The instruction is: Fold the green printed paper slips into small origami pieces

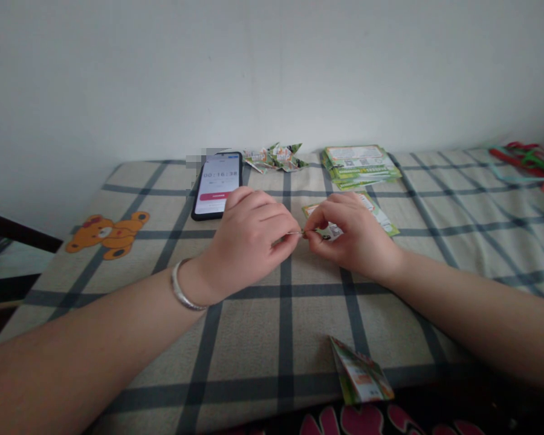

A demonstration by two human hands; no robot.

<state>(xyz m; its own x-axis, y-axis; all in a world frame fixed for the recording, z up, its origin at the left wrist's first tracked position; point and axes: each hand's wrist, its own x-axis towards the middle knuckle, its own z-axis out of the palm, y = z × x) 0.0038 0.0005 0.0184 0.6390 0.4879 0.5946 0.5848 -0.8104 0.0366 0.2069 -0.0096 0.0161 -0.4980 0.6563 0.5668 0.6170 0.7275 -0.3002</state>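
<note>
My left hand [259, 238] and my right hand [344, 235] meet above the middle of the tablecloth, each closed in a pinch. Between their fingertips is a small folded piece of paper [299, 233], seen edge-on and mostly hidden by the fingers. Under and behind my right hand lies a flat green-and-white printed card [383, 220], partly covered. A folded paper triangle [362, 376] of the same print rests near the front edge of the table, apart from both hands.
A phone [217, 181] with a running timer display lies left of centre. Behind my hands are folded paper pieces [276, 158] and a stack of printed cards [360, 163]. Red and green items [526, 163] sit far right. A bear picture [111, 234] is at left on the checked tablecloth [245, 338].
</note>
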